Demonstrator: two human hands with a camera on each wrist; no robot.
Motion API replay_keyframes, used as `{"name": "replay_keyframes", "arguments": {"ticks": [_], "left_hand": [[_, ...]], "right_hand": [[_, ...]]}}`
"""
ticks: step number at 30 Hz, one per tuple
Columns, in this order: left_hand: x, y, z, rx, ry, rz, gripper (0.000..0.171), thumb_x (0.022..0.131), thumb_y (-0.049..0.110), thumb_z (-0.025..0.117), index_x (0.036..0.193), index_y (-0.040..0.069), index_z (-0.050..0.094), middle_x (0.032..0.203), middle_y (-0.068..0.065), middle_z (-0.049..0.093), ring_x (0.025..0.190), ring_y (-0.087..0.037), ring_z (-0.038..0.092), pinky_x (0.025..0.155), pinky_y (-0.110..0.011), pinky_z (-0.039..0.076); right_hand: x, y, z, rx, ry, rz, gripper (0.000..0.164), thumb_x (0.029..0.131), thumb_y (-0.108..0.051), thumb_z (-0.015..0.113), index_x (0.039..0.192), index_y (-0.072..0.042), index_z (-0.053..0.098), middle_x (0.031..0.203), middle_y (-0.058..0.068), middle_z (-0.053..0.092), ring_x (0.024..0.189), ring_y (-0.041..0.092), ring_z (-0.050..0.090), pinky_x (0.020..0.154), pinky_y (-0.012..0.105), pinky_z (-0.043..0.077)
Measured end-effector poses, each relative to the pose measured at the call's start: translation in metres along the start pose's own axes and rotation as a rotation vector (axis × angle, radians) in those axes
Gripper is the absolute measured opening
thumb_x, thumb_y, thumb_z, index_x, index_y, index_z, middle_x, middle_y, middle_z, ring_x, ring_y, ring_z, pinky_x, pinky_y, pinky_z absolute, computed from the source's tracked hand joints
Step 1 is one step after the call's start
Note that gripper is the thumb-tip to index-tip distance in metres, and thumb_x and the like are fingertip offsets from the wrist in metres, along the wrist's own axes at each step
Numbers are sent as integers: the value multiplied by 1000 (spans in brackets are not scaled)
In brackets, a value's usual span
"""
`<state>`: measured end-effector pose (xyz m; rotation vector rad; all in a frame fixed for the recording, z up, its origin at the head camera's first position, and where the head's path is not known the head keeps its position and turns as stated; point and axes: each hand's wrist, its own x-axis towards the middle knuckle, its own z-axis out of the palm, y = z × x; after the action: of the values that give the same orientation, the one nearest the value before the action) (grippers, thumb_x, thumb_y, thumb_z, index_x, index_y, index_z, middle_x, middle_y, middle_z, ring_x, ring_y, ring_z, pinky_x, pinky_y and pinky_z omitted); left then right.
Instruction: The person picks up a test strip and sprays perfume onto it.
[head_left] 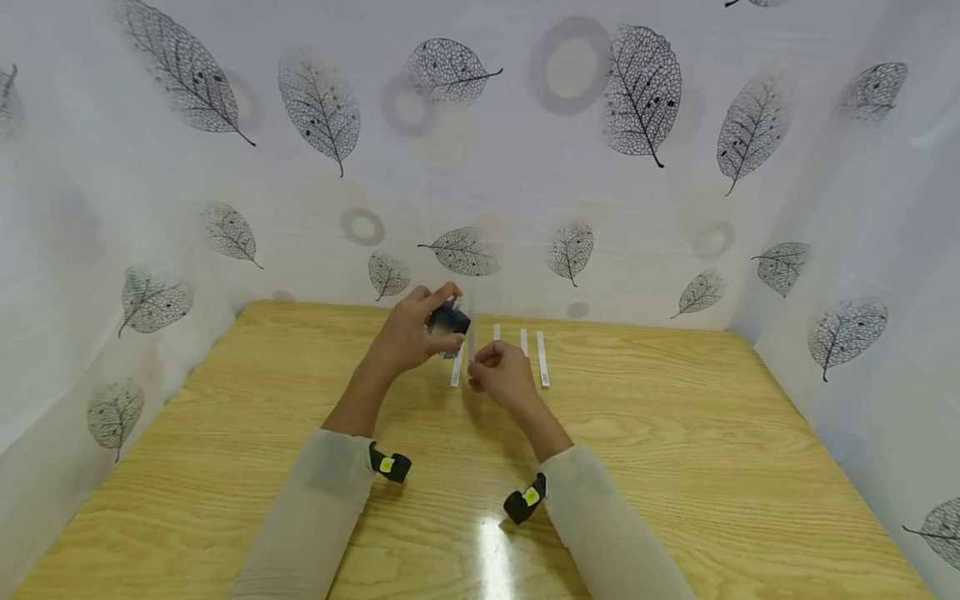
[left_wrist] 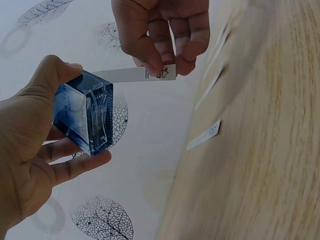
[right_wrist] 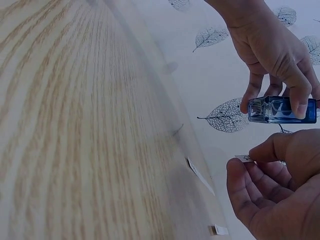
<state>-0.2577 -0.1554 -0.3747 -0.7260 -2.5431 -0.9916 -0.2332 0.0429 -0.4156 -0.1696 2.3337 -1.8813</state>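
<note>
A blue glass perfume bottle (left_wrist: pixel 82 110) is gripped between the thumb and fingers of my left hand (head_left: pixel 405 337), raised over the far part of the table. My right hand (head_left: pixel 504 375), just to its right, pinches the lettered end of a narrow white paper test strip (left_wrist: pixel 127 75). In the left wrist view the strip's far end runs behind the top edge of the bottle. From the right wrist, the bottle's thick clear base (right_wrist: pixel 257 110) shows, and only a short end of the held strip (right_wrist: pixel 244 158) is visible between thumb and forefinger.
More white strips lie on the wooden table (head_left: pixel 675 433) near its back edge, one left strip (head_left: pixel 455 375) under the hands and a right strip (head_left: pixel 543 358) beyond the right hand. A white leaf-printed curtain (head_left: pixel 495 167) surrounds the table behind and at the sides.
</note>
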Motion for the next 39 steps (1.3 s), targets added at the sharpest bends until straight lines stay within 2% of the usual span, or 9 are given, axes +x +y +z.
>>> {"name": "replay_keyframes", "arguments": {"ticks": [3,10,20,27,31,39], "left_hand": [[0,-1,0,8,4,11,64,88,29,82,146,18,57,101,-13,53,78,-26,44,69,-41,41],[1,-2,1,22,10,25,65,88,30,81,147,19,55,102,-12,53,77,-24,43,68,-39,40],[2,0,0,32,-4,26,66,87,31,81,147,21,54,102,-11,54,76,-24,46,67,-39,42],[1,1,-1,53,-33,4,65,87,32,81,146,24,55,104,-13,54,78,-26,49,69,-40,44],[1,2,-2,51,-58,-18,64,88,33,81,146,25,54,105,-14,54,78,-27,49,69,-41,45],[0,1,-4,49,-53,-13,63,89,33,80,146,23,54,106,-15,54,79,-27,50,70,-42,45]], "right_hand": [[-1,0,0,-3,-8,3,5,96,-2,66,99,1,63,89,13,66,80,30,73,74,40,61],[-1,1,-1,-17,-13,-3,6,97,-4,66,99,1,63,89,13,67,74,20,71,74,39,61],[-2,1,-3,-3,-11,-10,8,97,-4,65,101,2,64,91,14,67,84,33,73,74,37,61],[-2,1,-2,-14,-8,-12,6,96,-4,66,100,0,64,90,13,68,77,25,72,72,36,61],[-1,2,-2,-6,-8,-15,6,96,-3,66,99,1,63,89,14,68,77,25,73,71,35,61],[-1,3,-2,-3,-14,-14,6,96,-3,67,99,1,63,89,14,68,76,25,73,72,36,61]]}}
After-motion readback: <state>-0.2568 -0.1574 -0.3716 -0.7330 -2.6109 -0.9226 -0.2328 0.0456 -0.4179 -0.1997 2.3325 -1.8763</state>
